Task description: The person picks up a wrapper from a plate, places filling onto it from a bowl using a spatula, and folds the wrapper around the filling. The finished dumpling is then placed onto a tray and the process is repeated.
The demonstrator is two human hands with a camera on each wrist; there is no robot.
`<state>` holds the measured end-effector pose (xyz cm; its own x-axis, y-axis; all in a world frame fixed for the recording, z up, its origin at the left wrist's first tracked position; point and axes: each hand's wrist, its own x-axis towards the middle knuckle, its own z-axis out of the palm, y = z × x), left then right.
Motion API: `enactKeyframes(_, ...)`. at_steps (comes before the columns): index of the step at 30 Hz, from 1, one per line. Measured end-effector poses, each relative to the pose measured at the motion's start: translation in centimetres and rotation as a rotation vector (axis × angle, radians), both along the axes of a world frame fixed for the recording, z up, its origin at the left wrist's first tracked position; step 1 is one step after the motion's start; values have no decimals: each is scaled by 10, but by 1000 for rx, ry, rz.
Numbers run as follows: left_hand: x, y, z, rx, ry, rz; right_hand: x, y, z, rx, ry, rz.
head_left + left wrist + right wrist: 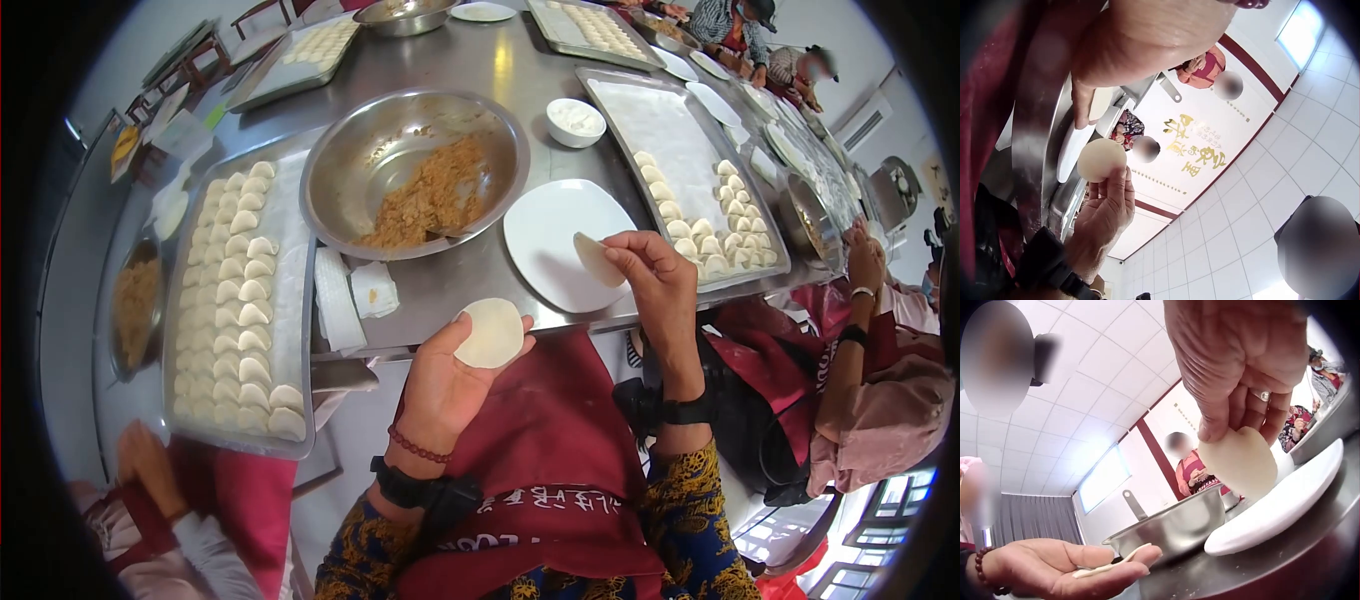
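My left hand is palm up in the head view, with a round, pale dumpling wrapper lying flat across its fingers. Seen from the right wrist, that wrapper is thin and edge-on, with the thumb beside it. My right hand pinches a second wrapper between thumb and fingers, above a white plate. This second wrapper hangs down below the fingertips in the right wrist view. Beyond the hands stands a steel bowl holding brown filling.
A tray of dumplings lies left, and another tray with dumplings stands right. Folded paper lies below the bowl. A small white bowl of white powder sits behind the plate. Other people work at both sides.
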<state>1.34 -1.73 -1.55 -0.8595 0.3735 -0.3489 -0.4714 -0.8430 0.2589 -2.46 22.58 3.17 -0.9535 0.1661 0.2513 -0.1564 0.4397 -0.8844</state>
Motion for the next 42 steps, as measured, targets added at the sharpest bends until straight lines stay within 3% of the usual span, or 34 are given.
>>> enactKeyframes(3,1,1,2,2,-18,2,-5,-2,-10,-76,128,-42)
enactKeyframes(5,3,1,4,-3,-24,8,0,-8,-17,603,472,-122)
enactKeyframes(8,2,-1,0,-13,-14,12,22,-23,-37,722,460,15)
enactKeyframes(18,-1,-11,6,15,17,48,33,-43,-28,657,452,152)
enactKeyframes(24,-7,-28,7,-83,46,125,-9,-85,-10,447,378,69)
enactKeyframes(30,-16,-44,9,-32,37,196,-49,-117,-9,428,345,173)
enactKeyframes(36,-23,-54,13,-36,17,203,-65,-113,2,561,412,364)
enactKeyframes(42,-26,-58,14,-28,19,222,-79,-107,9,184,264,272)
